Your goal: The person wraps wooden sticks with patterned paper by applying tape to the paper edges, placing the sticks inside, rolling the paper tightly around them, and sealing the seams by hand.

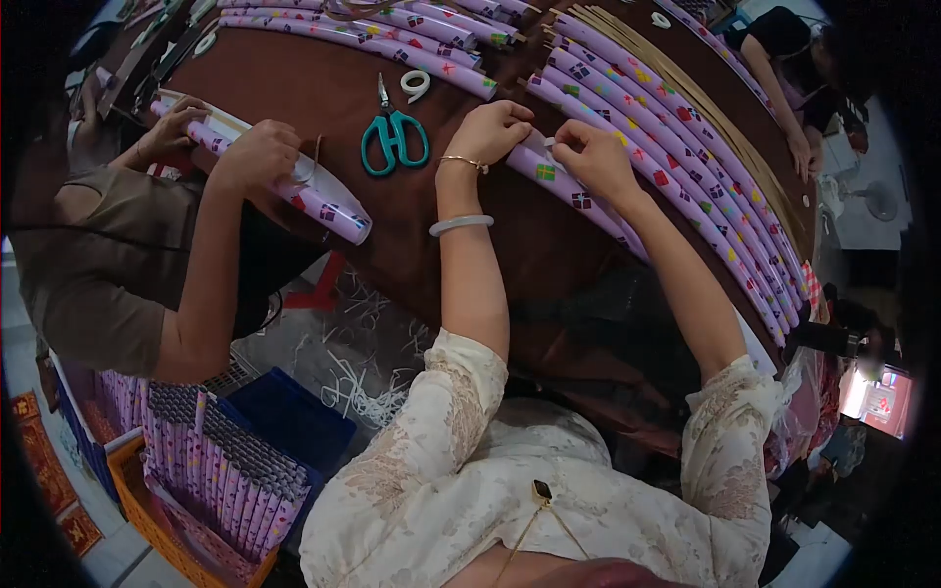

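Observation:
A purple patterned paper roll [578, 199] lies slantwise on the brown-covered table [294, 73] in front of me. My left hand [490, 130] rests on its upper end, thumb and fingers drawn together there; whatever lies between them is too small to tell. Just to the right, my right hand [595, 157] pinches a small white strip [549, 143] above the same roll. Left of my hands lie teal-handled scissors [395, 137], blades pointing away, and a white tape roll [416, 85].
More purple rolls [676, 147] lie side by side at the right and far side. At the left a co-worker [118, 255] handles another roll [314, 201]; another person [784, 69] leans in at far right. An orange crate [127, 480] holds finished rolls, lower left.

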The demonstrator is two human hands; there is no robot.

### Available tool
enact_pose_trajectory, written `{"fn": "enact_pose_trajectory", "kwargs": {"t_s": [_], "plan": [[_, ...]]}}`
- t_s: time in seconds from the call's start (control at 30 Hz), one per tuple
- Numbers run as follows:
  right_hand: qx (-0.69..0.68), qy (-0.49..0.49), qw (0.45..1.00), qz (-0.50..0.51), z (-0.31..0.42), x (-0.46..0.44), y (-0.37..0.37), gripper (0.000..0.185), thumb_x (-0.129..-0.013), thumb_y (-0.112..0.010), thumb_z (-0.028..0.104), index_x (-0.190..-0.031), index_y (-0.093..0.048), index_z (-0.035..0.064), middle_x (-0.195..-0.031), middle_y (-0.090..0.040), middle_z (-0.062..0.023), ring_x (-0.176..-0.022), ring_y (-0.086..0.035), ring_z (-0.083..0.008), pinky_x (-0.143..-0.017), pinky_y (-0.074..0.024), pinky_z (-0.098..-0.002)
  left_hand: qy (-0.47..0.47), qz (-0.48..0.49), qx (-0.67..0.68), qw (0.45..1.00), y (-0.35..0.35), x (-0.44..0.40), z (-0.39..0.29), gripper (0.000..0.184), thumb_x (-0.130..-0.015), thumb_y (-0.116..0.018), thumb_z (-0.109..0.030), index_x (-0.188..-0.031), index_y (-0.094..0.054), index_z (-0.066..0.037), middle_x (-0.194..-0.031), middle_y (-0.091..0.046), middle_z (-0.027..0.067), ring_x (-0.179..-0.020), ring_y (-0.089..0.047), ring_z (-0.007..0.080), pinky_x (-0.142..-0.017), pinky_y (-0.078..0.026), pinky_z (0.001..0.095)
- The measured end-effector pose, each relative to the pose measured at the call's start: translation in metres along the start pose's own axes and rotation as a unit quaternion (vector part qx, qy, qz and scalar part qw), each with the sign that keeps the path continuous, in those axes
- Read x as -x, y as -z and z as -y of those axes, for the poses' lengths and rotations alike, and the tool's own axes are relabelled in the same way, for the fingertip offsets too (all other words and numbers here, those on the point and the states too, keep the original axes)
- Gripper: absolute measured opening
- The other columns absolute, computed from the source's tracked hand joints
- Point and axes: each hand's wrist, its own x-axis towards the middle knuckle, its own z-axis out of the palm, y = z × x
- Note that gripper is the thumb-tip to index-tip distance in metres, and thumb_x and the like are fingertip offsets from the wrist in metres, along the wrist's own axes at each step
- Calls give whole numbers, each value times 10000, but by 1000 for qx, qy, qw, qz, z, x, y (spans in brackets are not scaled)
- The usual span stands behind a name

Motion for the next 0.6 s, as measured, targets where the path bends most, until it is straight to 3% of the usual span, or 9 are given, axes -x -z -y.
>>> {"fn": "enact_pose_trajectory", "kwargs": {"t_s": [0.6], "plan": [[-26,7,1000,-1,1,4,1,190,-707,-595,212,-803,-616,49,-718,-623,-118,-667,-613,-264,-623,-473,-341,20,-2,6,1000,-1,0,-3,276,-751,-651,-53,-1007,-592,29,-901,-661,102,-820,-622,145,-703,-484,262]]}}
